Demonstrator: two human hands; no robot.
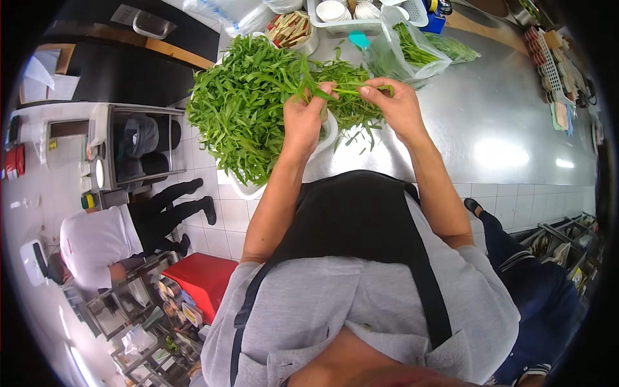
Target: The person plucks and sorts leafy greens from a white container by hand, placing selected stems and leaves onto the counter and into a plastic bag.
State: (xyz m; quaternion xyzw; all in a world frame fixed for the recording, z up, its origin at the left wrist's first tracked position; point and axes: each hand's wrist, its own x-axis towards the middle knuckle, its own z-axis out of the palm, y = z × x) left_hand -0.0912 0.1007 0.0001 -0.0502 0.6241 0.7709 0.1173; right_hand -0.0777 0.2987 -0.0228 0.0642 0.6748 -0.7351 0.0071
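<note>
A leafy green stalk [349,87], which looks like water spinach, stretches between my two hands. My left hand [305,119] is closed in a pinch round its leafy end. At the other end, my right hand [394,109] pinches the stem between thumb and fingers. Left of my hands, a big heap of the same leafy greens [235,106] fills a white tub [248,189] and spills above its rim. Beneath and behind the stalk lies a looser pile of greens [358,115] on the steel table [451,129], with scattered bits in front.
Behind my right hand stands a clear plastic bag [387,45] with green stems, beside a turquoise piece [359,40]. A white basket [348,26] holds small dishes. One person [103,238] is at the left; another's dark-clothed legs [500,242] are close at right.
</note>
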